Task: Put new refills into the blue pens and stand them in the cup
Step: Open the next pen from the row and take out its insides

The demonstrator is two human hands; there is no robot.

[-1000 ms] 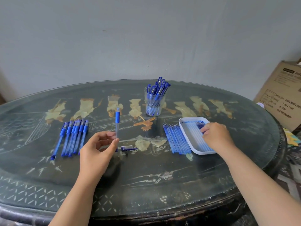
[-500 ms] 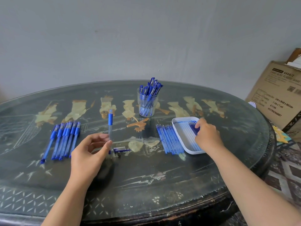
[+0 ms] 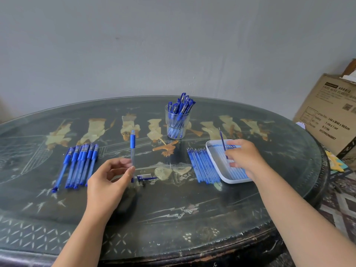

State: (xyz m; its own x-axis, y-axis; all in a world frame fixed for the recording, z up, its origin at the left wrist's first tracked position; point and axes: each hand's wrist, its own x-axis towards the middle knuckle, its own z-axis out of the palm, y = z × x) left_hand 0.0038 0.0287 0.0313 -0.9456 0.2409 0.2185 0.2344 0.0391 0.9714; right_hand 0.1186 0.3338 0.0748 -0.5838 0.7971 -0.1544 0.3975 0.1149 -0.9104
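My right hand (image 3: 244, 158) was lying flat in the white tray (image 3: 209, 149) a second ago, feeling among the refills. Now it has come up with one: my fingers are curled and pinched on a single refill (image 3: 222, 140), which stands nearly upright above my knuckles with its fine tip pointing up. The lower end is hidden behind my fingers. I take that to mean the picking is done and the loading comes next.

My left hand (image 3: 107, 178) has hardly moved. Its thumb and fingertips are clamped on the lower part of the pen barrel (image 3: 132, 149), holding it upright with the blue grip at the top and its foot near the counter (image 3: 173, 209). The refill is well apart from the barrel, off to the right, so I expect to carry it across and line it up with the open upper end.

A pen cap (image 3: 146, 177) lies just beside my left thumb. More loose refills (image 3: 202, 164) lie in a row against the tray's left edge. A row of blue pens (image 3: 81, 164) lies to the left of my left hand. The clear cup (image 3: 176, 122), already crowded with pens, stands further back between my two hands.
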